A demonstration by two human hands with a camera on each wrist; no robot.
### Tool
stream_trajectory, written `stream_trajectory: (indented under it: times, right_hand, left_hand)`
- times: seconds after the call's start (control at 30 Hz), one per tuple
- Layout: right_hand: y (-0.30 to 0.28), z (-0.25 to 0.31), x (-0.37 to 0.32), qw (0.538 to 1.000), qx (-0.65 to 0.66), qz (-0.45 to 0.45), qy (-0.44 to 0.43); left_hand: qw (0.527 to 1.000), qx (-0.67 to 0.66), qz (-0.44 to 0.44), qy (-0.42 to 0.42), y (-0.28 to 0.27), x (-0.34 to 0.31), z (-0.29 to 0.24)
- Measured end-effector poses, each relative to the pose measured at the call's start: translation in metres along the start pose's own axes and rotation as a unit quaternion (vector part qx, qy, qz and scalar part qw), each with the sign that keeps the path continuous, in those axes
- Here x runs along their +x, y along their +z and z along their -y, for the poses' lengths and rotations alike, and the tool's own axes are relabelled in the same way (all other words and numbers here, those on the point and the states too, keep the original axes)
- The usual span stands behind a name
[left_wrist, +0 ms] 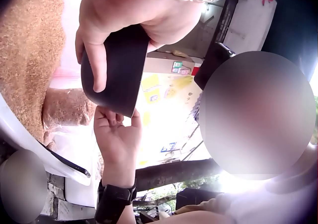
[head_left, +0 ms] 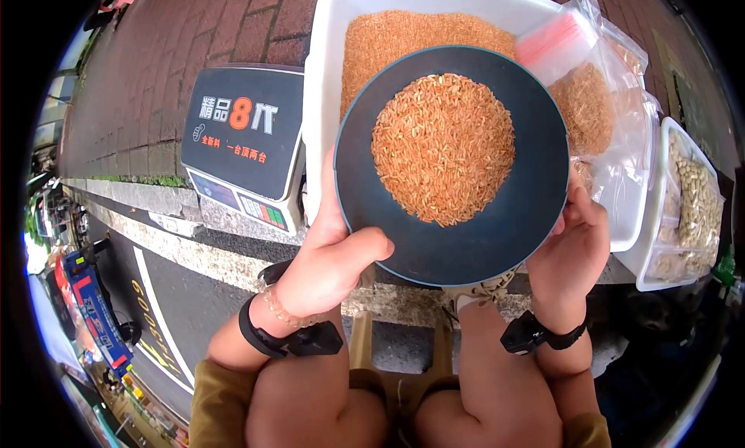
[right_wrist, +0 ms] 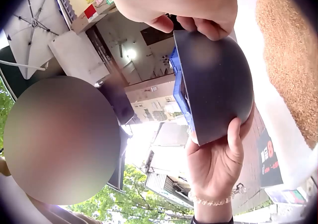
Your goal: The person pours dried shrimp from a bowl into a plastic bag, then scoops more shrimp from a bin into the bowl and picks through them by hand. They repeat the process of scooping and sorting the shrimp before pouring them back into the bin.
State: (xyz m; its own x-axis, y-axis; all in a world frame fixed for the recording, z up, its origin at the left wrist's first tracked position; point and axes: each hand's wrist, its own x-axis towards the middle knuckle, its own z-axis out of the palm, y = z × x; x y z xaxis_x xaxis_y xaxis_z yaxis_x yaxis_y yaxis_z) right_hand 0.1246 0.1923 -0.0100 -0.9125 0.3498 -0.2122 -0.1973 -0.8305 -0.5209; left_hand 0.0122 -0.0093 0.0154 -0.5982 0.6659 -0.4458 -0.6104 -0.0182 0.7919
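Note:
A dark round bowl [head_left: 466, 254] holds a heap of reddish-brown rice grains [head_left: 442, 149]. My left hand [head_left: 330, 254] grips its lower left side, the thumb bent over the rim. Opposite it, my right hand [head_left: 570, 242] holds the right side by the rim with curled fingers. Seen from the left wrist, fingers of the left hand [left_wrist: 97, 60] spread along the bowl's outer wall [left_wrist: 119, 70]. In the right wrist view the right hand's fingertips [right_wrist: 211, 29] bend at the bowl's edge. The bowl is above a white tub [head_left: 330, 37] and overlaps its near part.
Loose reddish-brown grain [head_left: 411, 29] fills much of the tub. Clear plastic bags [head_left: 621, 138], some filled, lie at its right end. A digital scale [head_left: 244, 130] stands left of it. Farther right, a smaller white tub [head_left: 648, 269] holds bagged pale nuts or beans [head_left: 694, 200].

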Motion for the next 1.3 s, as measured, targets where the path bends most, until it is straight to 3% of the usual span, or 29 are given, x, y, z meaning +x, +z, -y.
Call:
stream_trajectory:
  times: [0.03,0.13,0.2,0.27,0.33,0.43,0.5,0.53,0.73,0.97,1.03,1.07,1.1,1.13,1.17,1.2,1.23,1.27,1.3]
  right_hand:
    - [0.001,0.003,-0.001,0.998,-0.031,-0.050,-0.007]
    - [-0.004,0.010,0.003,0.997,-0.017,-0.062,0.036]
    - [0.006,0.010,0.006,0.993,-0.020,-0.117,0.026]
    - [0.014,0.006,0.012,0.963,-0.096,-0.249,-0.014]
    - [-0.001,0.008,0.013,0.972,-0.080,-0.220,-0.008]
    - [-0.013,0.007,0.017,0.962,-0.021,-0.266,0.063]
    - [-0.022,0.006,0.015,0.974,0.074,-0.156,0.150]
    - [-0.021,0.006,0.014,0.973,0.071,-0.159,0.149]
    - [0.000,0.005,0.022,0.976,0.018,-0.191,0.103]
    - [-0.010,0.005,0.020,0.976,0.046,-0.183,0.109]
    - [0.001,0.004,0.018,0.973,-0.068,-0.220,-0.004]
    - [0.002,0.005,0.016,0.973,-0.068,-0.220,-0.002]
    - [0.001,0.008,0.014,0.964,-0.183,-0.168,-0.091]
    - [0.001,0.011,0.011,0.933,-0.294,-0.112,-0.177]
    - [0.002,0.015,0.008,0.871,-0.410,-0.040,-0.266]
    - [0.009,0.021,-0.001,0.788,-0.539,-0.022,-0.296]
    - [0.025,0.029,-0.002,0.671,-0.676,0.073,-0.295]
    - [0.038,0.033,-0.002,0.527,-0.785,0.165,-0.283]
    - [0.037,0.028,0.000,0.531,-0.780,0.192,-0.269]
  left_hand:
    - [1.000,-0.004,0.002,-0.010,-0.001,-0.002,-0.001]
    - [1.000,-0.011,0.001,-0.016,-0.004,-0.005,0.000]
    - [1.000,-0.019,0.004,-0.006,-0.002,-0.007,-0.002]
    - [0.999,-0.035,-0.004,-0.002,0.000,-0.008,-0.002]
    - [0.999,-0.052,-0.009,0.003,0.000,-0.009,-0.003]
    - [1.000,-0.022,0.002,-0.014,-0.003,-0.009,-0.004]
    - [1.000,-0.004,-0.010,-0.008,-0.003,-0.007,-0.003]
    - [1.000,-0.007,-0.008,-0.010,-0.004,-0.007,-0.002]
    - [0.999,-0.041,-0.028,-0.019,-0.005,-0.009,-0.002]
    - [0.999,-0.035,-0.032,-0.009,-0.002,-0.009,-0.003]
    - [1.000,-0.011,-0.022,0.006,-0.002,-0.010,-0.001]
    - [1.000,0.013,-0.013,0.021,-0.003,-0.010,-0.001]
    - [1.000,0.013,-0.014,0.021,-0.002,-0.010,-0.001]
    - [1.000,0.002,-0.007,0.025,0.000,-0.009,-0.002]
    - [1.000,-0.010,0.000,0.029,0.001,-0.008,-0.002]
    - [1.000,-0.010,-0.002,0.029,0.003,-0.007,0.000]
    - [0.998,-0.005,-0.015,0.054,0.006,-0.005,0.001]
    - [0.996,-0.001,-0.028,0.079,0.008,-0.003,0.002]
    - [0.997,-0.001,-0.029,0.078,0.009,-0.002,0.003]
